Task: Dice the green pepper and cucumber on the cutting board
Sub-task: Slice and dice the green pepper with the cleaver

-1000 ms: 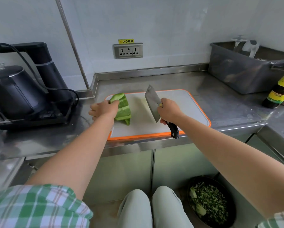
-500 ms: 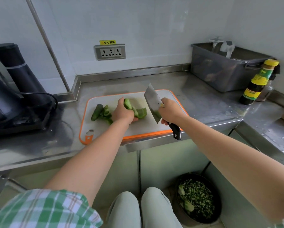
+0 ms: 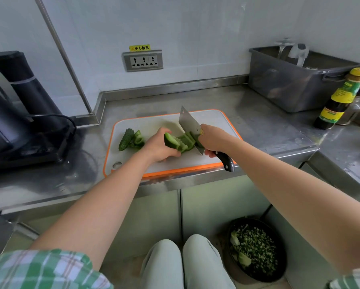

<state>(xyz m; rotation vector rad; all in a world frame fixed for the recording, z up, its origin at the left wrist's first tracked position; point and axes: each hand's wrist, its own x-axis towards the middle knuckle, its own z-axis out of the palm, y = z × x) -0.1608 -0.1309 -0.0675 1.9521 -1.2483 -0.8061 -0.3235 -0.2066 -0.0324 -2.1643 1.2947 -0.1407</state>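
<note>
Pepper strips (image 3: 180, 142), light, waxy and springy, lie mid cutting board (image 3: 216, 119), gripped in a bunch by the left hand (image 3: 159, 148) and likely best pinned close to the cleaver (image 3: 188, 124) that the right hand (image 3: 213, 140) holds; cucumber (image 3: 126, 139) lies farther left.

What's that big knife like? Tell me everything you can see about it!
The cleaver has a wide, rectangular blade that looks like shiny grey metal, and a dark handle. The right hand grips it where blade meets handle, so the handle's end pokes out toward the person, at the front edge of the cutting board. The blade stands on edge, its far corner raised, its cutting edge down against the green pepper pieces on the board.
</note>
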